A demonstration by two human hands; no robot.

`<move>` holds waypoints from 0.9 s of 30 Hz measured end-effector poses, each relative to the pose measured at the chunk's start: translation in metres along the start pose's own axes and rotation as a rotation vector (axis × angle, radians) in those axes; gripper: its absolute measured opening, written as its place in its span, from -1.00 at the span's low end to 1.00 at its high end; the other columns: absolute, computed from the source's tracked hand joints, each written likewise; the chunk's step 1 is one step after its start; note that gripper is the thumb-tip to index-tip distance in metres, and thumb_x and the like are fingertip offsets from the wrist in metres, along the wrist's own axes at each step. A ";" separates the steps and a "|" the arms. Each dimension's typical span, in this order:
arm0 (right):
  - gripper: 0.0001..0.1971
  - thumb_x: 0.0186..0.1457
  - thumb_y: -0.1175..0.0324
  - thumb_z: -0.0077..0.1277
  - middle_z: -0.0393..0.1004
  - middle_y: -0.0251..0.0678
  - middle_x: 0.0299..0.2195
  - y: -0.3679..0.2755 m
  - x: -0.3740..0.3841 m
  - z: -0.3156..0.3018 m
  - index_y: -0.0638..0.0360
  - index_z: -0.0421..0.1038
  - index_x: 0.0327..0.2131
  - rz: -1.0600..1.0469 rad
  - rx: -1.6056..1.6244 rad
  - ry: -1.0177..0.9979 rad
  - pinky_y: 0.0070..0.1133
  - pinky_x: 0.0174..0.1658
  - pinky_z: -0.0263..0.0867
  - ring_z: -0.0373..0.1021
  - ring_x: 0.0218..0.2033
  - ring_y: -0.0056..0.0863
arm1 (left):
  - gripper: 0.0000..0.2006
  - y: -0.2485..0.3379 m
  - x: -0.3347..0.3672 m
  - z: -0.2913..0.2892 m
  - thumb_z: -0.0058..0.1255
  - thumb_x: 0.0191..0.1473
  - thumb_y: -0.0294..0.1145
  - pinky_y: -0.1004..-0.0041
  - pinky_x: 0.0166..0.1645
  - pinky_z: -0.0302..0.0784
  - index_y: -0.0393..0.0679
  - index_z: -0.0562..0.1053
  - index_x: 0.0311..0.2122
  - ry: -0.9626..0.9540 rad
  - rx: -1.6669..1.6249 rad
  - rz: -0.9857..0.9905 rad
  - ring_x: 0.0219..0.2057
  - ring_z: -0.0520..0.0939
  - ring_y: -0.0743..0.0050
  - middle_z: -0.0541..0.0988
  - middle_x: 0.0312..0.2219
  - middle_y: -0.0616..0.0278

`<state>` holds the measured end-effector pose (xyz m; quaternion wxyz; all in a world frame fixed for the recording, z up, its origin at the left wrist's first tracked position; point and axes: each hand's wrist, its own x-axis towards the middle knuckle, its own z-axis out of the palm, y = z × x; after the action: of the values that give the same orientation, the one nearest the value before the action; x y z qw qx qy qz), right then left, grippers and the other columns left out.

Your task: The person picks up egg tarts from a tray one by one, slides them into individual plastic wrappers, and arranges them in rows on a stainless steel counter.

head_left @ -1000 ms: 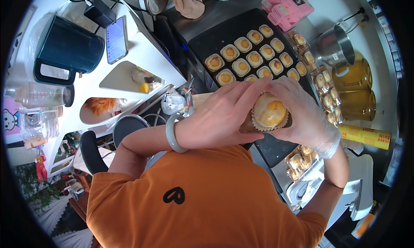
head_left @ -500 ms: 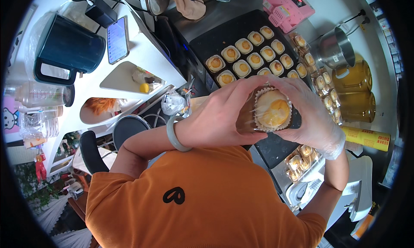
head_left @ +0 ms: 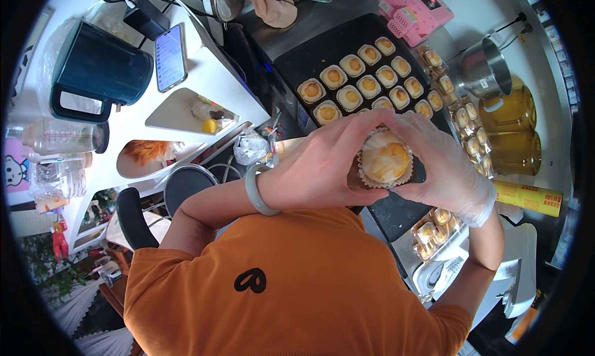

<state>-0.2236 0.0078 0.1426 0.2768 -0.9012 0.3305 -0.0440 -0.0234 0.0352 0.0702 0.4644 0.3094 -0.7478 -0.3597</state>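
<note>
A small round pastry (head_left: 385,159) in a fluted paper cup, pale with a golden-yellow patch on top, sits framed between my two hands, close to the head camera. My left hand (head_left: 331,161), bare and with a pale bangle at the wrist, curls round its left side. Round the other side goes my right hand (head_left: 443,164), in a clear plastic glove. Thumbs and forefingers of both hands form a ring about it. A see-through brownish edge shows beside the cup; whether it is a wrapper I cannot tell. Several similar pastries stand in rows on the black baking tray (head_left: 310,52) beyond.
Clear packs of pastries (head_left: 471,133) line the tray's right side, with another pack (head_left: 434,232) nearer me. A pink machine (head_left: 415,12), a metal pot (head_left: 484,68) and amber jars (head_left: 517,151) stand at right. On the left, a white shelf holds a dark pitcher (head_left: 102,65) and a phone (head_left: 170,57).
The pastry has shifted slightly left and up between my hands, narrowing the see-through gap beside my left fingers. Both hands keep nearly the same curled pose.
</note>
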 end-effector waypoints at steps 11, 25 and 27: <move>-0.19 -0.37 0.55 0.13 0.12 -0.10 0.06 0.004 0.000 0.014 0.24 0.07 0.10 -0.020 0.136 0.029 -0.48 0.00 0.20 0.18 0.03 -0.16 | -0.14 -0.004 -0.006 0.006 0.36 -0.40 -0.32 0.40 -0.10 0.46 -0.22 0.12 0.05 -0.020 -0.046 -0.085 -0.16 0.54 0.18 0.42 -0.17 0.02; -0.74 -0.13 0.64 0.13 0.38 -0.20 -0.16 0.000 -0.029 0.078 0.27 0.32 -0.31 0.214 0.772 0.540 -0.55 -0.03 0.21 0.30 -0.09 -0.44 | -0.21 -0.021 -0.017 0.019 0.35 -0.38 -0.32 0.43 -0.11 0.45 -0.21 0.14 0.00 0.111 -0.327 -0.332 -0.22 0.55 0.28 0.47 -0.28 0.03; -0.78 -0.13 0.64 0.12 0.39 -0.20 -0.18 0.001 -0.029 0.081 0.26 0.33 -0.36 0.215 0.747 0.575 -0.56 -0.06 0.22 0.32 -0.12 -0.45 | -0.21 -0.024 -0.018 0.022 0.35 -0.37 -0.31 0.43 -0.11 0.44 -0.22 0.15 0.00 0.113 -0.336 -0.327 -0.22 0.54 0.30 0.46 -0.26 0.03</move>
<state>-0.2255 0.0633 0.0770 0.4819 -0.6524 0.4464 -0.3781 -0.0335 0.0422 0.0350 0.4860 0.3645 -0.5902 -0.5316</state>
